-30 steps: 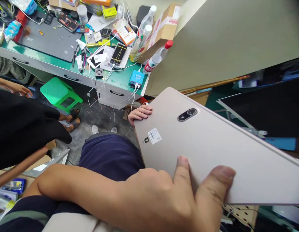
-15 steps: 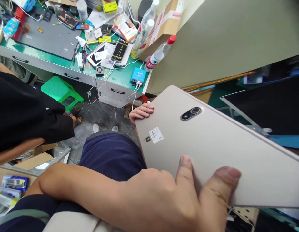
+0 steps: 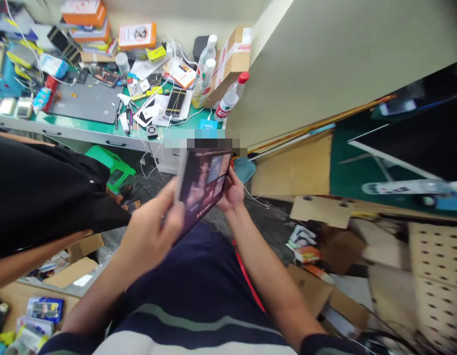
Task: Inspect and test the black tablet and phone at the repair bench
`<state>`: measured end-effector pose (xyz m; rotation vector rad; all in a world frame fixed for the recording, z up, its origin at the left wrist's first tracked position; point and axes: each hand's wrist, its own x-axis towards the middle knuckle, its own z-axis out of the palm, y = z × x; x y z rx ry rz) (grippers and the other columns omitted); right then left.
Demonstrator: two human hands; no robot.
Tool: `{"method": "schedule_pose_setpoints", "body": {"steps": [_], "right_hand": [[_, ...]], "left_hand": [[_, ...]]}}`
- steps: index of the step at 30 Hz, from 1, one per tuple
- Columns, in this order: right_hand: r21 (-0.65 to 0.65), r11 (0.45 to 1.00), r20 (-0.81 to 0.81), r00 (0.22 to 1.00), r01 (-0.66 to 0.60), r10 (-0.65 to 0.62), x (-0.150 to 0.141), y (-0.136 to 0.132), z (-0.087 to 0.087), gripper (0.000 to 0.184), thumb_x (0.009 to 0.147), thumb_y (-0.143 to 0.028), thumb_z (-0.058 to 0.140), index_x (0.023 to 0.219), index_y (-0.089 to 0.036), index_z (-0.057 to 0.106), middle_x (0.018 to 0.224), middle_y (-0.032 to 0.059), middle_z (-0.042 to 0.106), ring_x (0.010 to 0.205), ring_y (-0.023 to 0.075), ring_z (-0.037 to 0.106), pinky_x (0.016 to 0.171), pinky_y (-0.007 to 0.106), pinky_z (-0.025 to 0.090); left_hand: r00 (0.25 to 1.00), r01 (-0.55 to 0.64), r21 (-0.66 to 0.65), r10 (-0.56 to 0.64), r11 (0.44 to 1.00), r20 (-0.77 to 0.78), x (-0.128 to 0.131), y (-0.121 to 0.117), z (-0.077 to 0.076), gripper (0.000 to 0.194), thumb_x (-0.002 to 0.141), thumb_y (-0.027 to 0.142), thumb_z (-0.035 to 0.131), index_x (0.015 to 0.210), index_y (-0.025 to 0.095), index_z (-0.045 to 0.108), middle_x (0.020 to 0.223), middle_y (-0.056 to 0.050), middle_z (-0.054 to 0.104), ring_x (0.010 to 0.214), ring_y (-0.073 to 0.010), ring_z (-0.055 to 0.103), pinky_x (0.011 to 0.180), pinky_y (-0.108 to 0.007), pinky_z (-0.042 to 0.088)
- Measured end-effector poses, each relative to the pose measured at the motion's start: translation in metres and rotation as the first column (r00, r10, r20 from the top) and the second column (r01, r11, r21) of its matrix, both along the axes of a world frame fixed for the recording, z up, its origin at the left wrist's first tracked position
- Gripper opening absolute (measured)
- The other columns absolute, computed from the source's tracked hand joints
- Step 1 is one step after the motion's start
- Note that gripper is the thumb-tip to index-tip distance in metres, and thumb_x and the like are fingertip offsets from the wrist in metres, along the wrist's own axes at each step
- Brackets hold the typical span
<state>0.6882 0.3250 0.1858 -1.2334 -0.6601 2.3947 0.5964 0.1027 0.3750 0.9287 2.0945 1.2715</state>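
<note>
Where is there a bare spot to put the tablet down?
The grey mat on the green desk looks mostly bare, between the blue box and the tools. Right of it, phones, cables and bottles crowd the desk. Both hands hold the tablet.

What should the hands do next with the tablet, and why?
Probably tilt the tablet flatter toward the face. The left hand and right hand grip opposite edges, and its lit screen stands steeply on edge and looks blurred.
</note>
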Motion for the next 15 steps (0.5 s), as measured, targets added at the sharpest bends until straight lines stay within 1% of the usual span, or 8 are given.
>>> {"method": "schedule_pose_setpoints", "body": {"steps": [1, 2, 4, 5, 6, 8, 11, 15], "right_hand": [[0.001, 1.000, -0.021, 1.000, 0.013, -0.013, -0.001, 0.000, 0.001, 0.026, 0.100, -0.041, 0.060, 0.107, -0.023, 0.076, 0.107, 0.0024, 0.080, 0.106, 0.0247, 0.074, 0.092, 0.040, 0.062], [0.002, 1.000, -0.033, 0.999, 0.016, -0.016, 0.000, -0.001, 0.002, 0.024, 0.098, -0.039, 0.061, 0.105, -0.023, 0.077, 0.103, 0.0019, 0.081, 0.106, 0.0255, 0.075, 0.092, 0.040, 0.062], [0.010, 1.000, -0.021, 1.000, 0.000, 0.001, 0.004, -0.004, 0.007, 0.021, 0.096, -0.034, 0.063, 0.104, -0.021, 0.078, 0.100, 0.0030, 0.082, 0.106, 0.0268, 0.076, 0.094, 0.042, 0.063], [0.019, 1.000, 0.004, 1.000, -0.008, 0.008, 0.007, -0.006, 0.010, 0.020, 0.095, -0.033, 0.064, 0.104, -0.021, 0.078, 0.100, 0.0037, 0.082, 0.106, 0.0270, 0.076, 0.095, 0.042, 0.063], [0.029, 0.999, 0.036, 0.999, -0.013, 0.012, 0.010, -0.009, 0.014, 0.020, 0.095, -0.032, 0.065, 0.103, -0.020, 0.078, 0.099, 0.0043, 0.082, 0.106, 0.0271, 0.076, 0.095, 0.042, 0.063], [0.049, 0.999, 0.111, 0.994, -0.019, 0.013, 0.017, -0.012, 0.022, 0.019, 0.094, -0.031, 0.066, 0.102, -0.019, 0.078, 0.097, 0.0049, 0.082, 0.105, 0.0271, 0.077, 0.095, 0.041, 0.063], [0.059, 0.998, 0.209, 0.978, -0.035, 0.022, 0.024, -0.016, 0.033, 0.018, 0.093, -0.027, 0.065, 0.099, -0.018, 0.079, 0.094, 0.0049, 0.082, 0.101, 0.0258, 0.078, 0.092, 0.037, 0.065], [0.084, 0.995, 0.270, 0.962, -0.056, 0.031, 0.033, -0.015, 0.042, 0.013, 0.088, -0.023, 0.067, 0.091, -0.018, 0.078, 0.088, 0.0037, 0.082, 0.091, 0.0240, 0.079, 0.083, 0.034, 0.067]], "left_hand": [[0.980, -0.126, 0.016, 0.122, 0.992, 0.159, -0.014, -0.005, -0.015, 0.041, 0.106, 0.032, 0.048, 0.142, 0.022, 0.065, 0.131, -0.005, 0.074, 0.111, -0.0232, 0.073, 0.093, -0.030, 0.057], [0.914, -0.243, 0.062, 0.207, 0.968, 0.350, -0.027, -0.009, -0.032, 0.040, 0.106, 0.037, 0.049, 0.139, 0.022, 0.067, 0.134, -0.005, 0.073, 0.118, -0.0253, 0.070, 0.096, -0.032, 0.057], [0.700, -0.468, 0.106, 0.294, 0.877, 0.651, -0.046, -0.016, -0.069, 0.040, 0.100, 0.044, 0.058, 0.129, 0.019, 0.069, 0.124, -0.007, 0.076, 0.117, -0.0283, 0.071, 0.097, -0.038, 0.058], [0.605, -0.551, 0.089, 0.324, 0.830, 0.728, -0.051, -0.019, -0.086, 0.038, 0.096, 0.044, 0.064, 0.123, 0.018, 0.071, 0.121, -0.008, 0.077, 0.118, -0.0283, 0.071, 0.101, -0.040, 0.057], [0.539, -0.616, 0.076, 0.349, 0.784, 0.766, -0.054, -0.022, -0.103, 0.037, 0.094, 0.044, 0.068, 0.119, 0.018, 0.071, 0.119, -0.008, 0.077, 0.119, -0.0274, 0.071, 0.104, -0.040, 0.055], [0.465, -0.700, 0.049, 0.402, 0.713, 0.789, -0.053, -0.028, -0.128, 0.034, 0.092, 0.042, 0.072, 0.115, 0.018, 0.072, 0.120, -0.007, 0.077, 0.124, -0.0253, 0.068, 0.110, -0.040, 0.051], [0.399, -0.749, -0.006, 0.458, 0.663, 0.795, -0.044, -0.036, -0.149, 0.030, 0.089, 0.040, 0.075, 0.111, 0.019, 0.074, 0.124, -0.006, 0.076, 0.129, -0.0234, 0.065, 0.115, -0.038, 0.047], [0.340, -0.751, -0.063, 0.467, 0.657, 0.816, -0.035, -0.041, -0.156, 0.030, 0.085, 0.036, 0.078, 0.109, 0.018, 0.075, 0.119, -0.007, 0.077, 0.127, -0.0258, 0.066, 0.114, -0.039, 0.047]]}}
